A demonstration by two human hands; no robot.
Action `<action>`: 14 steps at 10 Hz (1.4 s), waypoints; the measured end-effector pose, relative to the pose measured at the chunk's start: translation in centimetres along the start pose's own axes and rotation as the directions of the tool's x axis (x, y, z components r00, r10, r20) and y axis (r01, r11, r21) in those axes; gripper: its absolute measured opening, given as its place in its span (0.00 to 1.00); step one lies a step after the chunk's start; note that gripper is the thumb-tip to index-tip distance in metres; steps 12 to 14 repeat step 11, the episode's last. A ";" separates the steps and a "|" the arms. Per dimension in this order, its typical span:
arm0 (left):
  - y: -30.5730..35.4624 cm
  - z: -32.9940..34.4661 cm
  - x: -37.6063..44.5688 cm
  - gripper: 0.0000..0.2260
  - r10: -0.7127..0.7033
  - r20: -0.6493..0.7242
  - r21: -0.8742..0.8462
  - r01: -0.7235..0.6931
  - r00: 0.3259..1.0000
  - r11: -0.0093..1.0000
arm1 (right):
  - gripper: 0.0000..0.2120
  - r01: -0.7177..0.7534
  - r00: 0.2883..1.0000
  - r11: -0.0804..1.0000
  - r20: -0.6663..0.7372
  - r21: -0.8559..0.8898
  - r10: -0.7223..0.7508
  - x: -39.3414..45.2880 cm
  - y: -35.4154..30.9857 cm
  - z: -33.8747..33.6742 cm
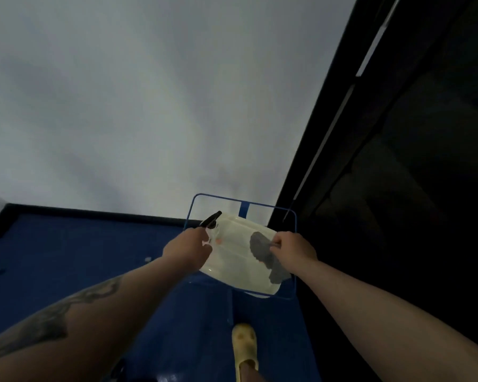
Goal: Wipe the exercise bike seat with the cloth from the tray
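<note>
A white tray (pixel 232 268) rests on a blue wire-frame stand (pixel 295 232) against the wall. A grey cloth (pixel 262 253) lies on the tray's right side. My right hand (pixel 293 250) pinches the cloth's upper right edge. My left hand (pixel 188 250) is closed around a spray bottle with a black trigger head (pixel 211 219) at the tray's left end. The exercise bike seat is not in view.
A pale wall (pixel 149 106) fills the upper view. A dark panel or doorway (pixel 398 161) stands to the right of the stand. The floor (pixel 66 257) is blue. My foot in a yellow clog (pixel 243 344) is below the tray.
</note>
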State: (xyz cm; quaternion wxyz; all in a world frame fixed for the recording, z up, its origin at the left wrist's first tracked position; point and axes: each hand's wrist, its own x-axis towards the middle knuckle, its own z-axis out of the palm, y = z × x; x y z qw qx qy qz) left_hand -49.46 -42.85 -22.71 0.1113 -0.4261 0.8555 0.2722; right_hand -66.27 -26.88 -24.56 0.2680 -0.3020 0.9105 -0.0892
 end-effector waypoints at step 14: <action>-4.8 3.8 -2.5 0.12 -0.138 0.075 -0.149 0.147 0.988 0.978 | 0.18 0.044 0.947 0.995 0.321 -0.089 -0.013 2.2 -1.4 9.3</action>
